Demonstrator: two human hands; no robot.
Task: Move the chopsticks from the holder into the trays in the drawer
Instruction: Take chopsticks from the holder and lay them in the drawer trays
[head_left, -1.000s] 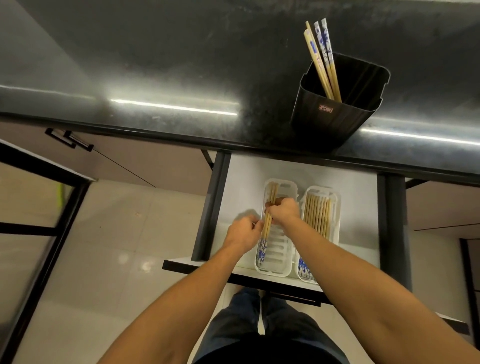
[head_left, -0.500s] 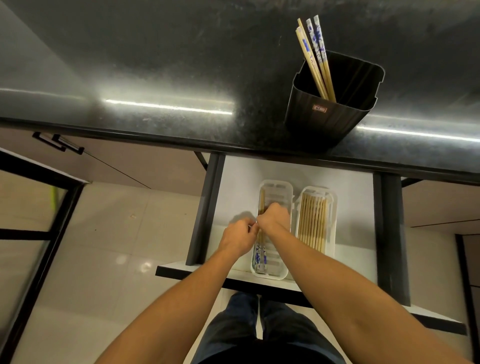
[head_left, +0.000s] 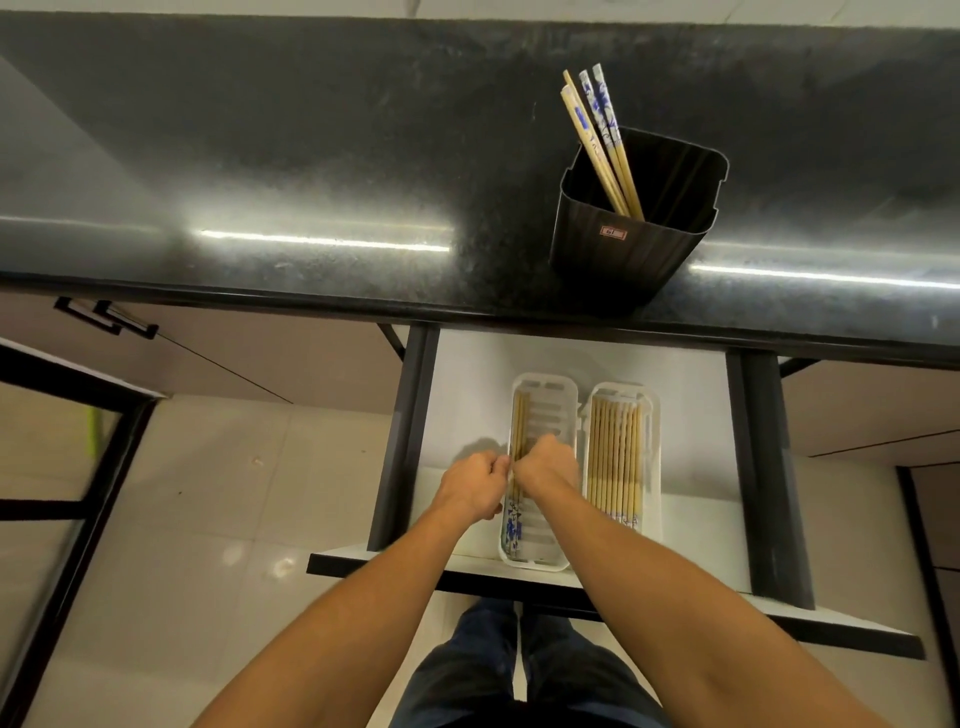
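Both hands meet over the left tray (head_left: 540, 561) in the open drawer (head_left: 467, 395): the left hand (head_left: 474, 486) and right hand (head_left: 550, 467) each close their grip on a few chopsticks (head_left: 519, 423) lying lengthwise, near to far. The remaining chopsticks (head_left: 602, 143) stand in the holder (head_left: 631, 249) on the desk (head_left: 311, 156), far and to the right, nearer the right hand.

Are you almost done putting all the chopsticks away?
Nearly. The right white plastic tray in the open drawer looks full of bamboo chopsticks. Both hands, left hand and right hand, are settling a few into the left white tray. Four chopsticks wait in the black ribbed holder.
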